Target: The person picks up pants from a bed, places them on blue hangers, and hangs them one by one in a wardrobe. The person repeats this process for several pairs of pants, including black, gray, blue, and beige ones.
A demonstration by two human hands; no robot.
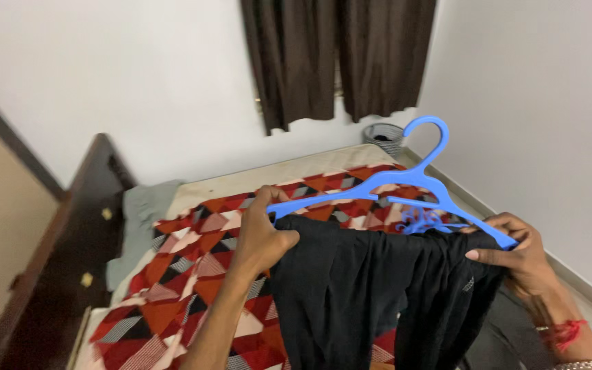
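Note:
A blue plastic hanger [405, 179] is held up over the bed, its hook pointing up and to the right. A black garment [371, 294] hangs down from it in long folds. My left hand [263, 236] grips the hanger's left end together with the black cloth. My right hand [519, 250] pinches the right end of the hanger and the cloth there; a red thread is tied round that wrist. Both hands are at about the same height, one at each end of the hanger.
Under the hands lies a bed with a red, black and white triangle-patterned cover [193, 274]. A grey pillow [138, 219] rests by the dark wooden headboard [70, 253] on the left. Dark curtains [337, 58] hang on the far wall, with a wire basket [385, 137] on the floor below.

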